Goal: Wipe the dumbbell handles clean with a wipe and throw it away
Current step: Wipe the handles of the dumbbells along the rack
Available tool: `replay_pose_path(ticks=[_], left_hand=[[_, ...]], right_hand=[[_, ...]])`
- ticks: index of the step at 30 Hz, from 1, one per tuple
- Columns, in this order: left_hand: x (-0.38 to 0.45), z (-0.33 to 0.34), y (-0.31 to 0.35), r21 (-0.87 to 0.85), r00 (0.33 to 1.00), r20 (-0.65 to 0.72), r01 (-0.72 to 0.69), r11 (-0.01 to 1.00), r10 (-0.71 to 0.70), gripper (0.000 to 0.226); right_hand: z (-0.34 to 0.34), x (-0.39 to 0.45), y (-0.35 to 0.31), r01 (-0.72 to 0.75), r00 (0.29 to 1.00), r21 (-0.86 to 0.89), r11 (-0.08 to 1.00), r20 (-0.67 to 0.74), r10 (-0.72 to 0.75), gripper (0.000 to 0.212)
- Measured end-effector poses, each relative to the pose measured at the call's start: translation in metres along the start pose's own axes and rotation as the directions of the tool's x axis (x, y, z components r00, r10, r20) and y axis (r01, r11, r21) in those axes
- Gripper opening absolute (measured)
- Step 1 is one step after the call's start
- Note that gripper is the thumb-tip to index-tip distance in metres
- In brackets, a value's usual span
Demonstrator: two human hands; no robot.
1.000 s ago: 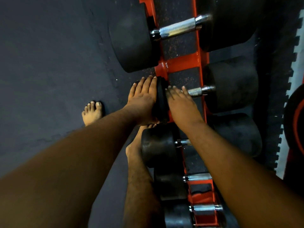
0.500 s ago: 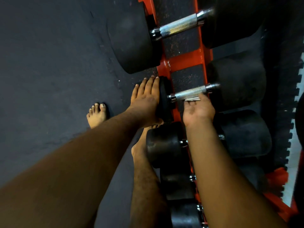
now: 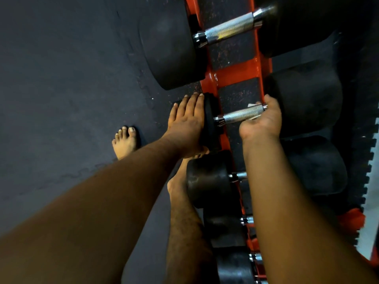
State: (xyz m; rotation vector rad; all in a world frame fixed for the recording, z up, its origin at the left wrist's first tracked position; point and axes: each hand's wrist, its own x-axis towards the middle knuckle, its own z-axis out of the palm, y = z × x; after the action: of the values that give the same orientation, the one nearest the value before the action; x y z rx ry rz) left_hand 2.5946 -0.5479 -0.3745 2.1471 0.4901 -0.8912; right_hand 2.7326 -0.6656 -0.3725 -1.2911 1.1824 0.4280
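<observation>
Resting flat and open, the left hand (image 3: 187,124) presses against the outer face of the dumbbell's near weight head (image 3: 210,121), which sits on the orange rack (image 3: 235,75). The right hand (image 3: 261,119) curls around the far end of the knurled handle (image 3: 242,114), palm up. A white wipe (image 3: 252,104) shows as a small corner behind the handle, beside the right fingers.

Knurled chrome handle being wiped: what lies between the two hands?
Head view: only the bare knurled chrome handle spans between left hand and right hand.
</observation>
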Motion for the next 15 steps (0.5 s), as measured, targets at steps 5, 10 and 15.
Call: replay_pose_path(ticks=[5,10,15], left_hand=[[-0.001,-0.001,0.0,-0.002,1.0,0.002,0.001,1.0,-0.001,0.153],[0.0,0.0,0.001,0.005,1.0,-0.01,0.002,1.0,-0.002,0.154],[0.0,0.002,0.001,0.004,1.0,-0.009,0.012,1.0,-0.012,0.154]], right_hand=[[-0.007,0.005,-0.001,0.009,0.999,0.0,1.0,0.047,-0.009,0.014],[-0.005,0.009,0.002,-0.005,0.998,0.002,1.0,0.055,0.005,0.012],[-0.012,0.007,-0.003,-0.023,0.994,-0.007,1.0,0.106,0.024,0.015]])
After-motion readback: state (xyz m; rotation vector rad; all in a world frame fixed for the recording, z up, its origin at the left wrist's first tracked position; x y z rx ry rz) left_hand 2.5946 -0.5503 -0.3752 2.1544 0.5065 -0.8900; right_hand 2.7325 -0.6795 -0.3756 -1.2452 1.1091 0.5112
